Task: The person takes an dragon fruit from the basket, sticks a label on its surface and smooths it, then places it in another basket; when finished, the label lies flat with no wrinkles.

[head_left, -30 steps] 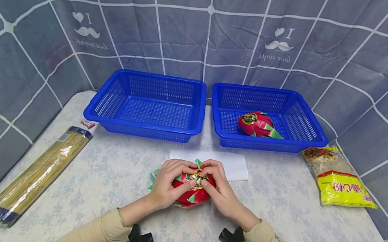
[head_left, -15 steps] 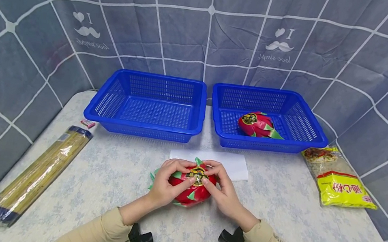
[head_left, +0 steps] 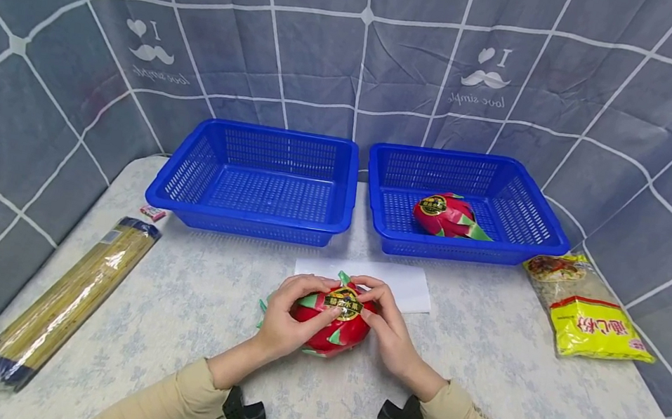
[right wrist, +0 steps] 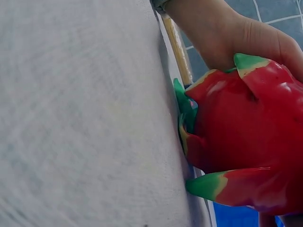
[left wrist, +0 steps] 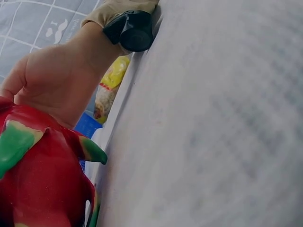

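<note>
A red dragon fruit [head_left: 322,335] with green-tipped scales rests on the table in the head view, between both hands. On its upper side is a black-and-gold sticker [head_left: 343,302]. My left hand [head_left: 286,313] grips the fruit's left side, its thumb lying beside the sticker. From the right, my right hand [head_left: 391,331] holds the fruit with curled fingers, its thumb at the sticker's right edge. The left wrist view shows the right hand [left wrist: 57,80] behind the fruit [left wrist: 42,175]. In the right wrist view, the left hand [right wrist: 236,38] reaches over the fruit [right wrist: 246,132].
White paper [head_left: 408,291] lies just beyond the fruit. Behind stand a blue basket [head_left: 246,217] and another blue basket [head_left: 465,246], which contains a stickered dragon fruit [head_left: 450,216]. Long noodles [head_left: 69,302] and a small pink packet [head_left: 152,214] lie left; a yellow pasta bag [head_left: 595,321] lies right.
The right thumb has shifted slightly right, away from the sticker's middle, and more of the sticker shows. The left hand keeps its hold on the dragon fruit.
</note>
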A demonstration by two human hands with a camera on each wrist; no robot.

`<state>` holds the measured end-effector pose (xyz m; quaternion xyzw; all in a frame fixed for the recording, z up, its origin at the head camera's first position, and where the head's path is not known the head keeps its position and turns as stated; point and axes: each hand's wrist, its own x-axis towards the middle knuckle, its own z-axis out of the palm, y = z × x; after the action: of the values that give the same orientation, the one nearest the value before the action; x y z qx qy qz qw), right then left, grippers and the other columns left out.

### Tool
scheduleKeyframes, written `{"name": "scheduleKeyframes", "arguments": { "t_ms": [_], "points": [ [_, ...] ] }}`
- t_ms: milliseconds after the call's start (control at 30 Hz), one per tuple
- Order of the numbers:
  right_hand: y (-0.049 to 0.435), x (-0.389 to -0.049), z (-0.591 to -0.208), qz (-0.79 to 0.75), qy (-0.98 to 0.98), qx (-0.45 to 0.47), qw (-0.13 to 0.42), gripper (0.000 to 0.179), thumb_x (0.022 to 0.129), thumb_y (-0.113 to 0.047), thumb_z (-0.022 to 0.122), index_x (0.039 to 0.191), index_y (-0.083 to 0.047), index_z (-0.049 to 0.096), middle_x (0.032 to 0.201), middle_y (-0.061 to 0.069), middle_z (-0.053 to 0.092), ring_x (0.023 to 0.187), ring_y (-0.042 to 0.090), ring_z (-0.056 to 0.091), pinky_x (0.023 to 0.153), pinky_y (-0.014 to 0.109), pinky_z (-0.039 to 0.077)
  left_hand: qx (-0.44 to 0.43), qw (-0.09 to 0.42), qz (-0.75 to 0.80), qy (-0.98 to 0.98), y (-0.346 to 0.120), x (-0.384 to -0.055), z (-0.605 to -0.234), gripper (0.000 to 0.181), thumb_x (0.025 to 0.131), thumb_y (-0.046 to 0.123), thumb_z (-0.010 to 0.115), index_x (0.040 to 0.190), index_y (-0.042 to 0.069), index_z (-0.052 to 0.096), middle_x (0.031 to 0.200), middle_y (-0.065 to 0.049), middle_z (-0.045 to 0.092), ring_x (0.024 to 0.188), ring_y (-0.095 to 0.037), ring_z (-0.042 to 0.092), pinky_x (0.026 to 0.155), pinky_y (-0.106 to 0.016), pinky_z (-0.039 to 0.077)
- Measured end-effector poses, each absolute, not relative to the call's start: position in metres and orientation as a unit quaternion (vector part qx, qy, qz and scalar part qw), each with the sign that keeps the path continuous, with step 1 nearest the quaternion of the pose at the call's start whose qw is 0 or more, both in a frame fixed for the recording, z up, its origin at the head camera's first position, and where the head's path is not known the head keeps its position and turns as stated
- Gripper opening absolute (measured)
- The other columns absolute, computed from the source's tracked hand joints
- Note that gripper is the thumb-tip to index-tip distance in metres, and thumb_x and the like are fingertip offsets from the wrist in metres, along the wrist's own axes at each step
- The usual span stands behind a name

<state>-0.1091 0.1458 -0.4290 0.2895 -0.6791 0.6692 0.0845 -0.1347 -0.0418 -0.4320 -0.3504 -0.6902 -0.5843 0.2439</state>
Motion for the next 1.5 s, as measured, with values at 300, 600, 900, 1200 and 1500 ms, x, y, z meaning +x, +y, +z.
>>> {"name": "scheduleKeyframes", "arguments": {
  "t_ms": [300,600,900,1200,1500],
  "points": [
    [0.146,-0.110,-0.431,0.658,-0.689,0.292,0.084,0.022,0.084,0.010,0.036,0.105,0.006,0.043,0.133,0.029,0.038,0.127,0.028,0.035,0.103,0.023,0.030,-0.343,0.245,-0.583,-0.695,-0.041,-0.131,-0.422,0.026,0.063,-0.004,0.081,0.083,0.003,0.066,0.097,-0.019,0.068,0.092,-0.033,0.062,0.090,-0.041,0.040],
    [0.147,-0.110,-0.431,0.647,-0.704,0.283,0.078,0.015,0.091,0.008,0.043,0.105,0.004,0.042,0.134,0.025,0.038,0.126,0.031,0.037,0.101,0.023,0.033,-0.324,0.220,-0.607,-0.692,-0.040,-0.119,-0.403,0.033,0.059,-0.014,0.079,0.082,-0.005,0.058,0.094,-0.025,0.066,0.093,-0.037,0.058,0.089,-0.028,0.042],
    [0.168,-0.120,-0.403,0.568,-0.772,0.281,-0.049,0.020,0.091,-0.003,0.059,0.105,-0.009,0.048,0.136,0.013,0.040,0.119,0.031,0.048,0.092,0.035,0.045,-0.360,0.238,-0.531,-0.729,-0.042,-0.135,-0.430,0.032,0.067,0.006,0.082,0.089,0.006,0.059,0.103,-0.011,0.069,0.096,-0.025,0.063,0.088,-0.040,0.040],
    [0.185,-0.124,-0.393,0.557,-0.764,0.298,-0.130,0.020,0.090,-0.004,0.061,0.108,-0.007,0.054,0.137,0.015,0.037,0.114,0.032,0.052,0.082,0.032,0.051,-0.387,0.186,-0.479,-0.766,-0.047,-0.136,-0.425,0.031,0.079,0.028,0.074,0.096,0.012,0.054,0.110,0.001,0.065,0.104,-0.017,0.058,0.092,-0.040,0.040],
    [0.187,-0.125,-0.393,0.558,-0.760,0.298,-0.149,0.034,0.083,-0.006,0.071,0.110,-0.007,0.050,0.139,0.018,0.038,0.119,0.035,0.050,0.082,0.035,0.052,-0.415,0.098,-0.454,-0.783,-0.054,-0.139,-0.416,0.041,0.076,0.026,0.076,0.103,0.015,0.048,0.118,-0.002,0.058,0.112,-0.017,0.052,0.095,-0.047,0.036]
  ]
}}
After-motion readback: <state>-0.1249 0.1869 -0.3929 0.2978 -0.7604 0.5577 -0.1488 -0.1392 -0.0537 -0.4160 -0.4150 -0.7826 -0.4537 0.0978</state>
